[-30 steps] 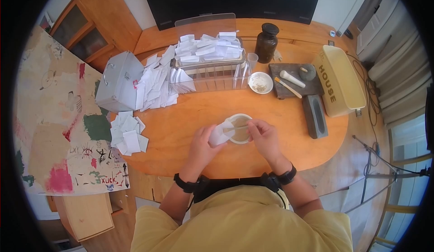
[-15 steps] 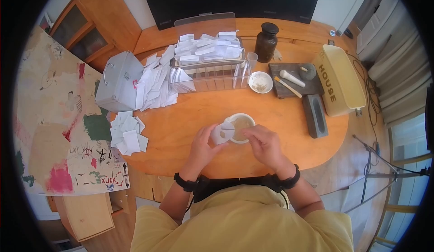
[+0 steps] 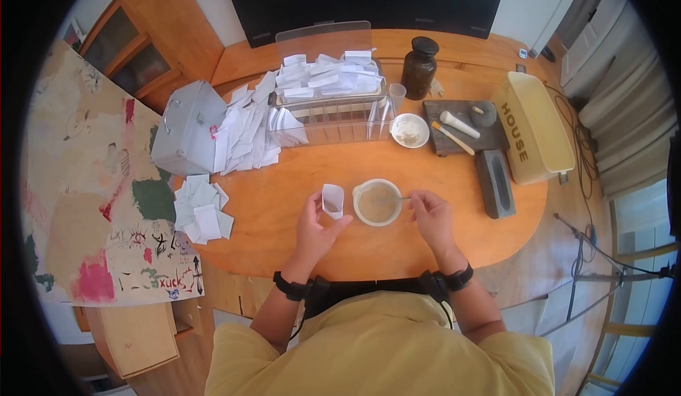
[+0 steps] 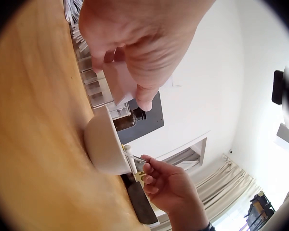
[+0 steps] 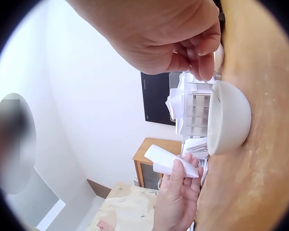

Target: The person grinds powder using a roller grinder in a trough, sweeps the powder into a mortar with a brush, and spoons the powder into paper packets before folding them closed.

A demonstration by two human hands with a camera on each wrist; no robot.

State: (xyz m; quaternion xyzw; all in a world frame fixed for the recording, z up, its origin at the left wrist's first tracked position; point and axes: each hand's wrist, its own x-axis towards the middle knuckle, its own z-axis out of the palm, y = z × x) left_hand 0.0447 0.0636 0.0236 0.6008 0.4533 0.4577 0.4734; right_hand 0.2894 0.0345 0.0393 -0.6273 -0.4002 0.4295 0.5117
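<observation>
A white mortar-like bowl (image 3: 377, 223) with a spout holds light brown powder (image 3: 372, 210) on the table before me. Left of it, my left hand (image 3: 317, 229) grips an upright, open-topped folded paper packet (image 3: 333, 199) between thumb and fingers, with something brownish inside. At the bowl's right side, my right hand (image 3: 433, 220) pinches a thin metal spoon handle (image 3: 401, 198), whose far end dips into the bowl. The right wrist view shows the handle (image 5: 210, 86) crossing the bowl's rim; the tip is hidden inside.
White folded packets fill a clear divided rack (image 3: 330, 128) and lie heaped (image 3: 245, 137) beside a silver case (image 3: 186, 130). At right stand a small dish (image 3: 394, 138), brown jar (image 3: 419, 73), dark slab (image 3: 434, 112) with pestle and brush, grey trough (image 3: 489, 183) and yellow bin (image 3: 543, 123).
My left hand has drawn the paper packet left, away from over the bowl, and turned it upright. My right hand has moved right, with the spoon now lying across the bowl's rim.
</observation>
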